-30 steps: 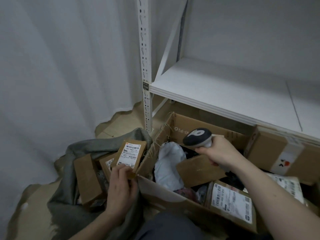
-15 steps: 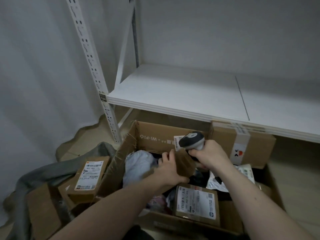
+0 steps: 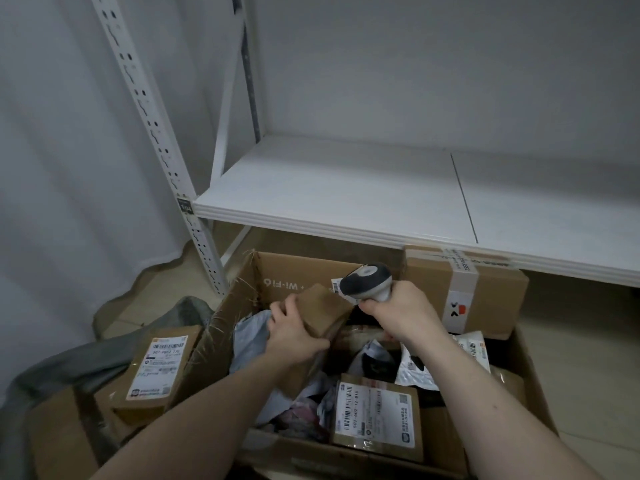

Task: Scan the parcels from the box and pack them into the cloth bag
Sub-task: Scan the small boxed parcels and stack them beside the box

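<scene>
My left grip (image 3: 292, 336) is clenched around a small brown parcel (image 3: 323, 311), holding it tilted above the open cardboard box (image 3: 533, 386). Just right of it, my right grip (image 3: 403, 311) is wrapped round the handle of the scanner (image 3: 365, 280), whose head sits just above the parcel's far corner. Below both grips the box holds a labelled parcel (image 3: 375, 419) and soft mailer bags. Well left of my left grip lies the grey cloth bag (image 3: 62, 362), with a labelled parcel (image 3: 157, 368) already resting in it. A white shelf (image 3: 346, 195) stands beyond the grips.
</scene>
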